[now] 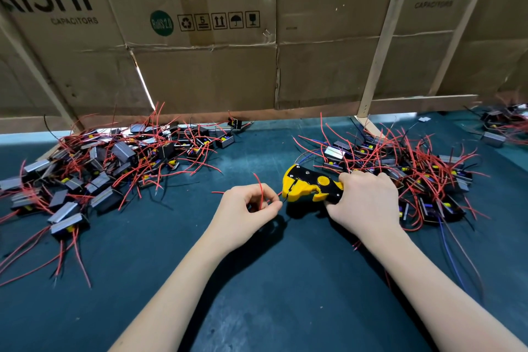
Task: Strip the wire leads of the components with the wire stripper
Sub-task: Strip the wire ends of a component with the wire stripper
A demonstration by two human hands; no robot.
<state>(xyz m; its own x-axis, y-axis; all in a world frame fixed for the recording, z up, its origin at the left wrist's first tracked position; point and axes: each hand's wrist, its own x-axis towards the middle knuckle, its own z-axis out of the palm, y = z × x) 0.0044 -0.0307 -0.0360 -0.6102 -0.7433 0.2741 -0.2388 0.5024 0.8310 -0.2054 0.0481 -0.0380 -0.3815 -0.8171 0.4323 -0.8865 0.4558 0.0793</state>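
Mid-batch, as judged: a red lead (260, 191) is pinched in the left hand (251, 210) at the nose of the stripper (310, 184), gripped by the right hand (364, 201) above the desk (257, 280), with component piles (94, 168) left and right, stripped share unclear.

Both hands (251, 208) (363, 203) curled, close together
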